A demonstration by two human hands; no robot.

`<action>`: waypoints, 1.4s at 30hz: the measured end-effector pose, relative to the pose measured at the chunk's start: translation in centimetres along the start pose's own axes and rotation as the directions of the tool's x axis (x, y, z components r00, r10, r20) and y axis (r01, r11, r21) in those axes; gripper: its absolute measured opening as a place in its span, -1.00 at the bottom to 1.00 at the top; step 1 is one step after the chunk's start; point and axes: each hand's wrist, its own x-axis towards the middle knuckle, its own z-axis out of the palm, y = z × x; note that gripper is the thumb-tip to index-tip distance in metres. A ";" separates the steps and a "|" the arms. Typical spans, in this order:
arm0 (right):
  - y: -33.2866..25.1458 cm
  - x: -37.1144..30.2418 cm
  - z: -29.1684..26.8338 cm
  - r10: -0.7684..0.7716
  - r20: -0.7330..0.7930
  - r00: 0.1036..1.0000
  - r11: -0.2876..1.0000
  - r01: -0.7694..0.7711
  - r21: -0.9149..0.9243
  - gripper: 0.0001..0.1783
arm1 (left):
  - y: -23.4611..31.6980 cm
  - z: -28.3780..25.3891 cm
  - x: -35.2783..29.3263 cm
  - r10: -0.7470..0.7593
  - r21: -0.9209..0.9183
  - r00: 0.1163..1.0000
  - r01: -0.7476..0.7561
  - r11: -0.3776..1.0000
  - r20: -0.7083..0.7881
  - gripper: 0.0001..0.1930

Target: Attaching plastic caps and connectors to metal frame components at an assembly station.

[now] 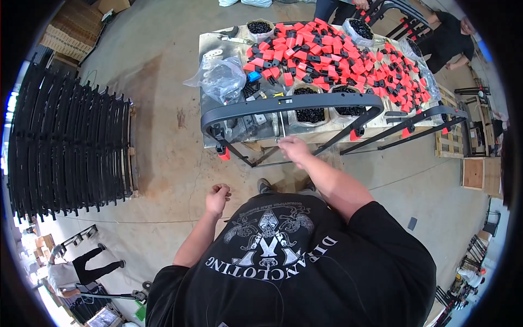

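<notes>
My right hand reaches to the near edge of the table, fingers closed at the lower end of a thin, light metal rod. The rod's far end lies among small parts. My left hand hangs low in front of me, fingers curled; whatever it may hold is hidden. A black curved metal frame stands across the table's near side, red-and-black end pieces fitted at its lower parts. Beyond it, a big heap of red-and-black plastic pieces covers the worktable.
Tubs of small black parts stand on the table beside a clear plastic bag. More black frames lean at right. A tall stack of black frames fills the left. Co-workers stand beyond the table; another person walks at lower left.
</notes>
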 end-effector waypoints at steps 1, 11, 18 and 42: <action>1.0 -0.6 -0.8 -0.002 -0.013 1.000 1.000 0.002 0.000 -0.75 | 0.5 0.1 0.5 0.024 0.014 0.999 -0.023 1.000 -0.044 -0.82; 6.0 -2.6 -20.1 -0.413 -0.758 0.505 0.885 0.024 -0.466 -0.44 | 11.0 7.2 4.7 0.596 0.642 0.784 -0.369 0.672 -0.173 -0.41; -4.1 -3.9 -21.2 -0.390 -0.574 0.720 0.883 0.114 -0.456 -0.36 | 8.5 7.0 8.7 0.643 0.566 0.679 -0.392 0.725 -0.353 -0.51; -6.9 -6.6 -23.7 -0.156 -0.456 0.876 0.829 -0.135 -0.542 -0.34 | 15.3 8.1 3.5 0.073 0.562 0.981 0.041 0.826 -0.178 -0.74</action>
